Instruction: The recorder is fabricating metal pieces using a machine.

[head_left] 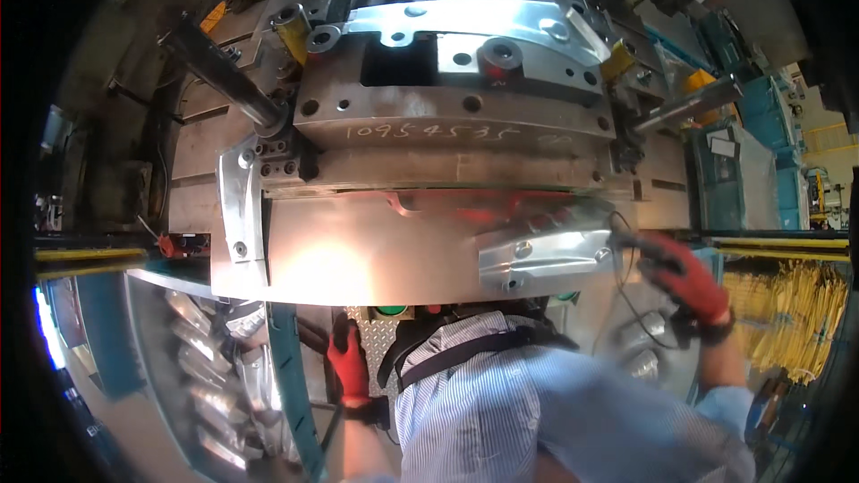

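My right hand [682, 279], in a red glove with dark fingers, is beside the right end of a shaped sheet-metal part [555, 261]. Its fingers look stretched out, though motion blurs them. The bright part has raised bumps and lies on the flat metal ledge [420, 255] in front of me; I see no contact with it. Low and to the left, my left hand [349, 360] wears a matching glove, near the front of the ledge. Its fingers seem loosely apart, with nothing visible in them. Beyond the ledge stands a large press die [403, 161].
Another bright formed panel [456, 16] lies on top of the die. A narrow metal piece [240, 215] rests at the ledge's left end. A bin [309, 394] with several formed parts stands at lower left. Guide posts [224, 76] flank the die; a thin cable [633, 309] loops near my right hand.
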Demonstrator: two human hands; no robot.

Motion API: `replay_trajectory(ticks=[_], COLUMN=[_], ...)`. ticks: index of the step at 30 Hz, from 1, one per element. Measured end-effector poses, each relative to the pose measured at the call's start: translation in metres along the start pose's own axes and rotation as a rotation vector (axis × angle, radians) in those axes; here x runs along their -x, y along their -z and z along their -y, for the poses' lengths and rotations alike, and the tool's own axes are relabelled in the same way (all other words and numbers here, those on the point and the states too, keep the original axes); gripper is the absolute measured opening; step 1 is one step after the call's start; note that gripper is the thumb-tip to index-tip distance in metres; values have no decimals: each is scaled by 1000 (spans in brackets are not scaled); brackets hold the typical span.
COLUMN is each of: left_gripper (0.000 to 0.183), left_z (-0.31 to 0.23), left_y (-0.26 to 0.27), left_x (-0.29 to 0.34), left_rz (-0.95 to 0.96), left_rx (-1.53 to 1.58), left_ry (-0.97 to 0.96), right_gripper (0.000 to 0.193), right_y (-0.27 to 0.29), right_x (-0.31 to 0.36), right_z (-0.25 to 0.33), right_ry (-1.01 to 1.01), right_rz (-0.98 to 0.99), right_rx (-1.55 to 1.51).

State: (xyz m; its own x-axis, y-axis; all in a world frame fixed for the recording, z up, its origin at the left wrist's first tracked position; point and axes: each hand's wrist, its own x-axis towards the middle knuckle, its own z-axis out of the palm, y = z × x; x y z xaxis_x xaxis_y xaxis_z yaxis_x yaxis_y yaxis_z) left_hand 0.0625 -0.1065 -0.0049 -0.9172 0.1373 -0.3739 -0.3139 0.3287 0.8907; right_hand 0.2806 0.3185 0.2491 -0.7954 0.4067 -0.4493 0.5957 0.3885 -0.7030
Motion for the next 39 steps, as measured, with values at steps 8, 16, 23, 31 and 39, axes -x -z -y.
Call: replay_trajectory(ticks=[8,16,23,31,39], left_gripper=[55,42,34,34,46], left_z=[59,62,34,12,63], left_y=[-24,-34,-39,-40,-38], left_x=[-56,-83,-68,-65,-92], left_rz=[545,615,589,627,637], left_rx=[127,-377,-714,-707,-184], left_ry=[-26,-295,-454,-330,-143], right_gripper=[47,66,70,66,73], right_y=[-133,-200,-218,-226,-250], right_x=[62,10,-28,-42,-48], right_z=[-186,-250,-272,-277,-318], right_ry=[-358,-382,-189,-210,-324], right_rz=[196,-368,-513,-581,-647], right_rx=[-419,-662,-705,-473,-390])
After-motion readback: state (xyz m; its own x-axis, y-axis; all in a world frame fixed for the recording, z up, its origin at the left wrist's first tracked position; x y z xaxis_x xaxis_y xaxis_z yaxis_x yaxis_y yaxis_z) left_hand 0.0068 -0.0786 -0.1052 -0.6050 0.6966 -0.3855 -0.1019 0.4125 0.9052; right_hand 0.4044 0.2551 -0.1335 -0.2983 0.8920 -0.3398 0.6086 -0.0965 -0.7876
